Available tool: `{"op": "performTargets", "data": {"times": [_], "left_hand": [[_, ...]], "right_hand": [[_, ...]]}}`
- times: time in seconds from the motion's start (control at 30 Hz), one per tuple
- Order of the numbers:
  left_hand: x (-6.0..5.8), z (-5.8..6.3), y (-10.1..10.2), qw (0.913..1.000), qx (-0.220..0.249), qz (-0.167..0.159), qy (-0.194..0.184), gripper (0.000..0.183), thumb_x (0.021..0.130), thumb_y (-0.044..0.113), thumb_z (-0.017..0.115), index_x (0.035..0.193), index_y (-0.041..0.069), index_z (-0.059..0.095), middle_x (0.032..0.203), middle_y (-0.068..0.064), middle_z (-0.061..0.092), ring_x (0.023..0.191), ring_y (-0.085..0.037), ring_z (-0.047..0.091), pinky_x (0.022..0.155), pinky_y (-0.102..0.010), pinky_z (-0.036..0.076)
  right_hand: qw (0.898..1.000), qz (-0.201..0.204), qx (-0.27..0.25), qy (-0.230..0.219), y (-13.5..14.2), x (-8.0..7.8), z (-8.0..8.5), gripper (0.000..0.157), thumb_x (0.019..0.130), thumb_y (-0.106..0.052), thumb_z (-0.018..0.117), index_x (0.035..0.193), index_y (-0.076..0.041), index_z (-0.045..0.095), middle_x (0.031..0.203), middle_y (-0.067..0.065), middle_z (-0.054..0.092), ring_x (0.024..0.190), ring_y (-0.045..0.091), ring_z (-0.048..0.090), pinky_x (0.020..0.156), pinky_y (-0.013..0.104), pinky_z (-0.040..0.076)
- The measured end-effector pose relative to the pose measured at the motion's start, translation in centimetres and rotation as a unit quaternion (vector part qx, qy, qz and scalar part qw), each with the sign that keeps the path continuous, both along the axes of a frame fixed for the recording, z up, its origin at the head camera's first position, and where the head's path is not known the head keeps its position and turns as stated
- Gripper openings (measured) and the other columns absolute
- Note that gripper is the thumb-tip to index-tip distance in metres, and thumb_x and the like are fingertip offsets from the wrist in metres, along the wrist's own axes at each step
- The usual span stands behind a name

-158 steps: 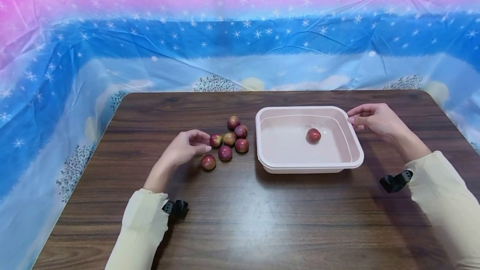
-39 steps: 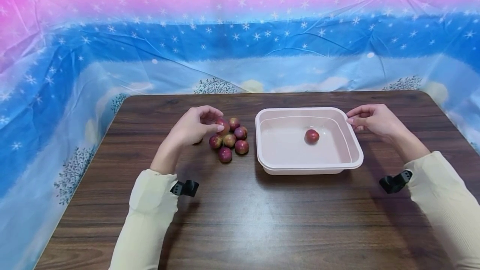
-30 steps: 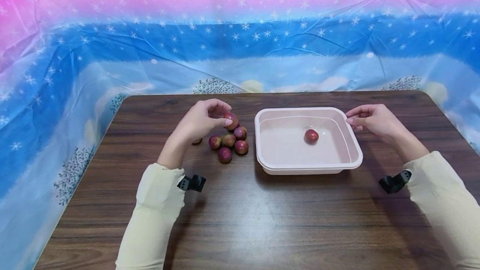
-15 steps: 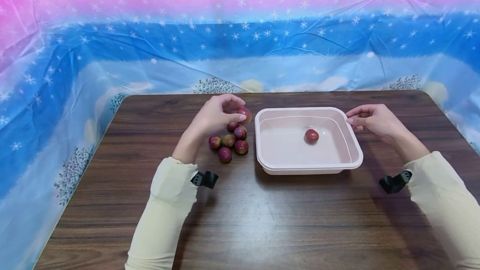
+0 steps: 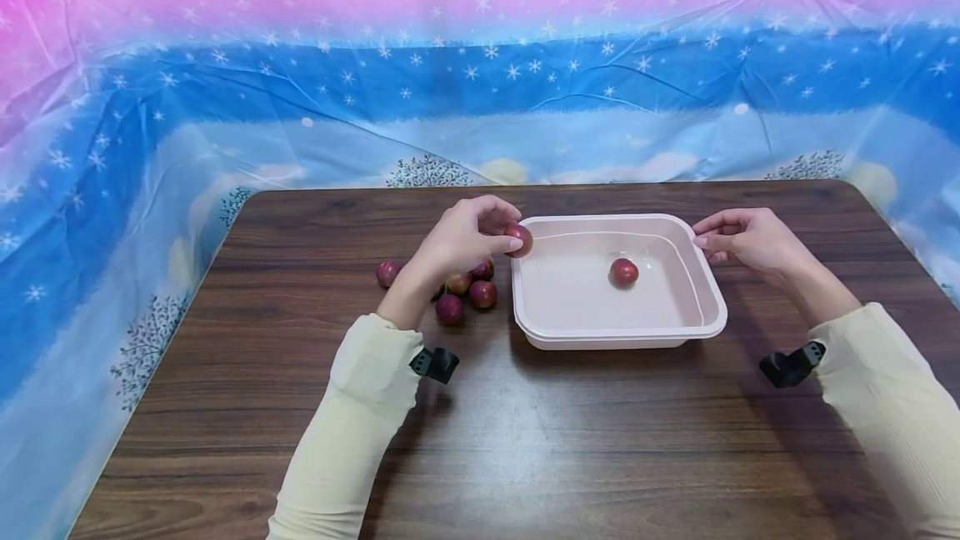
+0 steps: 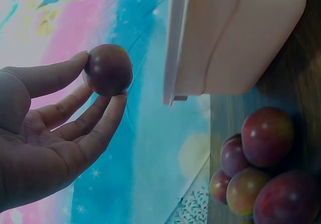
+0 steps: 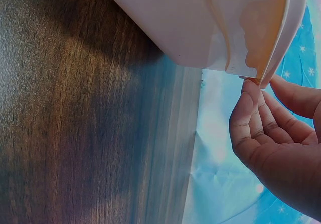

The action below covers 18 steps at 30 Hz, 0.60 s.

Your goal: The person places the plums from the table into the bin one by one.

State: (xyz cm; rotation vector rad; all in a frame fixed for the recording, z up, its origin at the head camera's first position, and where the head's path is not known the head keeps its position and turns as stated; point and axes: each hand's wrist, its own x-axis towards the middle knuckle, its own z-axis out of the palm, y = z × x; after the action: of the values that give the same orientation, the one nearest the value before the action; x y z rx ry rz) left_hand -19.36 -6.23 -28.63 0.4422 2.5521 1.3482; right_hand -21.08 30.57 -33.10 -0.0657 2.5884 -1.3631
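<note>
My left hand (image 5: 463,238) pinches a reddish-purple plum (image 5: 522,242) between thumb and fingertips, and the plum overlaps the left rim of the pale pink plastic basin (image 5: 600,329) in the head view. The left wrist view shows this plum (image 6: 107,69) held up beside the basin's outer wall (image 6: 225,38). At the basin's right rim, my right hand (image 5: 757,244) pinches the edge with thumb and fingers, seen closer in the right wrist view. One red plum (image 5: 623,272) lies on the basin floor. Below the left hand, several plums (image 5: 483,295) sit clustered on the table, partly hidden by the wrist.
A single plum (image 5: 387,273) lies left of the cluster, just beyond the left forearm. The dark wood-grain table (image 5: 510,440) reaches back to a snowflake-patterned cloth (image 5: 450,73) hanging behind it and along the sides.
My left hand has picked up the plum from the cluster's front left and carried it rightward over the others to the basin's left rim. The right hand keeps its grip on the basin.
</note>
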Motion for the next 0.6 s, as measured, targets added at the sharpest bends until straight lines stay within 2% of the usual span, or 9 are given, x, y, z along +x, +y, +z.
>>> {"op": "performTargets", "data": {"times": [0.33,0.6], "left_hand": [[0.1,-1.0,1.3,0.9999,-0.005,-0.012,-0.009,0.032,0.085,0.013,0.066,0.115,0.005,0.058,0.106,-0.006,0.062,0.098,-0.017,0.056,0.083,-0.03,0.045],[0.2,-1.2,1.7,0.9998,-0.006,-0.015,-0.009,0.034,0.084,0.013,0.067,0.115,0.004,0.058,0.106,-0.007,0.062,0.096,-0.017,0.056,0.08,-0.03,0.046]], "right_hand": [[1.0,-0.003,-0.002,0.004,-0.1,0.1,0.1,0.04,0.089,-0.015,0.06,0.114,0.014,0.05,0.08,-0.003,0.064,0.069,0.008,0.059,0.064,0.03,0.052],[1.0,-0.011,0.001,0.006,-0.2,0.2,0.2,0.04,0.089,-0.016,0.061,0.114,0.014,0.05,0.081,-0.001,0.065,0.069,0.009,0.06,0.065,0.032,0.052]]}}
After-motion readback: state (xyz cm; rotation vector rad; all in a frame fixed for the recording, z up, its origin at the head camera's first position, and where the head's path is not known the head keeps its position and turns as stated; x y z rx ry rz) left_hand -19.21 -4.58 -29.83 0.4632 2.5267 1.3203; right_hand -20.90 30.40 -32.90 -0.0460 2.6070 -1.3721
